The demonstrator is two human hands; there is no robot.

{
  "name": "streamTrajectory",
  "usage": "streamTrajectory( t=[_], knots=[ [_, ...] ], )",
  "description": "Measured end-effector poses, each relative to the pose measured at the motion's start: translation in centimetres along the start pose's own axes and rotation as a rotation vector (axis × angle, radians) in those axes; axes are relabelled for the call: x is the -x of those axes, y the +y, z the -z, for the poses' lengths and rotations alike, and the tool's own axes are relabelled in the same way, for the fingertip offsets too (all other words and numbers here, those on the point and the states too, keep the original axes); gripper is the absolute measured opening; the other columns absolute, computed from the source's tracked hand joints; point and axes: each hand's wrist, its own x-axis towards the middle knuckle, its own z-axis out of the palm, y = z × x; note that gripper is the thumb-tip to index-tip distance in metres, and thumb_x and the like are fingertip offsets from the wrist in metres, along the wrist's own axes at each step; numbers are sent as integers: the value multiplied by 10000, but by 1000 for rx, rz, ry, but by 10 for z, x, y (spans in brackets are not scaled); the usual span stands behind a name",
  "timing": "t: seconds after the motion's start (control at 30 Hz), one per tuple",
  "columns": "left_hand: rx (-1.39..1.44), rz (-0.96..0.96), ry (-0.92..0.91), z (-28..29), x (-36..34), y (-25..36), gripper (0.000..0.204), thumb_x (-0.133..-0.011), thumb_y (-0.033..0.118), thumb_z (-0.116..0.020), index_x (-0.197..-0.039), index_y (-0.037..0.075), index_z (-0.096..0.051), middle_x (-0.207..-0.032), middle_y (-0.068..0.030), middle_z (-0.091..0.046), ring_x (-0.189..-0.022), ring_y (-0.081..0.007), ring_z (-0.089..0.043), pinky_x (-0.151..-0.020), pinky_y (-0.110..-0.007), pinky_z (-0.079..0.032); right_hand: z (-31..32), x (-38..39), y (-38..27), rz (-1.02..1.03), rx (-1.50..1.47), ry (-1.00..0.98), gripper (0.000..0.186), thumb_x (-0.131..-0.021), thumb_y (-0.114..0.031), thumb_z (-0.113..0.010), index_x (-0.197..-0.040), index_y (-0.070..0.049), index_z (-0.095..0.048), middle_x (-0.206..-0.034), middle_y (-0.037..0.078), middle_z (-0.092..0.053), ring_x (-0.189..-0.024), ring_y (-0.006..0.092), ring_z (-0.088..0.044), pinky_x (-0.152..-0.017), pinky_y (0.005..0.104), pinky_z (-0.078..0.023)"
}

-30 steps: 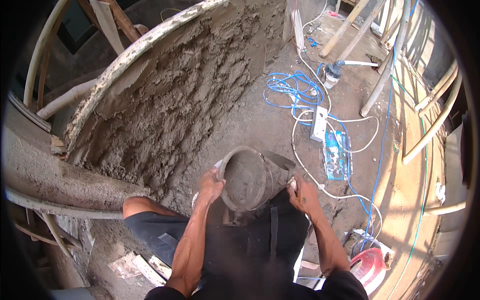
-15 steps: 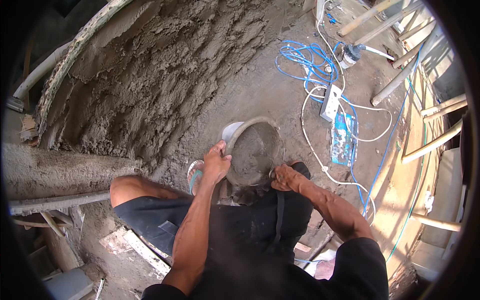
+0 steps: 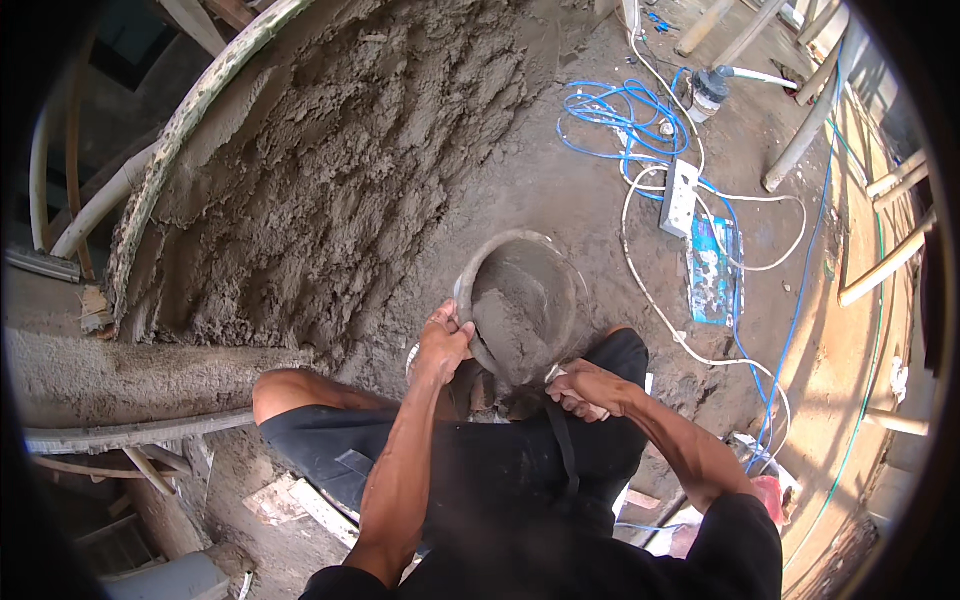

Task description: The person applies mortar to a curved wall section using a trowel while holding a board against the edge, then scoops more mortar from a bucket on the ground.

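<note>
A round bucket (image 3: 476,268), coated in grey cement, is tilted toward me between my knees. Wet mortar (image 3: 512,328) is heaped inside, reaching the near lip. At the bucket's left side, my left hand (image 3: 443,344) is closed on the rim, thumb on the inner side. My right hand (image 3: 588,388) is closed just beyond the near right rim, beside my knee. A small pale bit shows at its fingertips; what it grips is hidden.
Rough wet mortar (image 3: 380,140) covers a broad area to the left, bordered by a curved edge strip (image 3: 180,140). To the right lie a white power strip (image 3: 680,198), coiled blue cable (image 3: 625,115), a blue packet (image 3: 712,270) and wooden poles (image 3: 885,262).
The bucket has tipped toward me, and the mortar inside has slid to the near side. My left hand remains on the rim. My right hand has turned slightly. The whole view has shifted.
</note>
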Motion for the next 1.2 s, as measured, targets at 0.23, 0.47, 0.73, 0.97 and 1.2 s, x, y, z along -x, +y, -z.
streamTrajectory(
  t=[0.23, 0.47, 0.73, 0.97, 1.2],
  knots=[
    [-181, -129, 79, 27, -15, 2, 275, -940, 22, -604, -1212, 47, -575, -998, -68, -667, -820, -160, -651, -597, -323, -574, 14, 8, 7, 109, 110, 255, 214, -847, -225, -589, -711, -65, -551, -574, -2, -486, -425, 98, -444, -362, 285, -338],
    [-435, -150, 150, 38, -10, 12, 63, -889, 65, -653, -891, 46, -594, -707, -50, -612, -552, -145, -581, -505, -310, -485, 21, 10, 8, 307, -52, 185, 214, -923, -229, -566, -793, -61, -586, -589, -18, -490, -449, 88, -458, -381, 260, -353],
    [-838, -174, 183, 82, -31, -3, 207, -810, 116, -700, -891, -11, -557, -780, -110, -621, -732, -180, -575, -719, -340, -496, 71, 52, -39, 837, -917, 267, 239, -872, -112, -520, -1091, -20, -546, -694, 16, -514, -498, 82, -467, -405, 238, -382],
    [-924, -168, 204, 153, -45, -24, 336, -846, 129, -659, -1149, -10, -615, -946, -187, -699, -898, -282, -691, -821, -347, -524, 136, 20, -136, 1292, -1187, 1202, 292, -878, -35, -514, -1169, -26, -491, -673, 16, -496, -475, 78, -461, -387, 227, -388],
    [-688, 18, 71, 96, -39, -5, 350, -875, 34, -628, -1225, 29, -607, -950, -84, -688, -799, -191, -655, -689, -342, -549, 176, -191, -277, 824, -950, 1778, 741, -838, -16, -537, -1476, 134, -192, -1354, 339, -482, -1276, 415, -504, -1070, 454, -405]
  ],
)
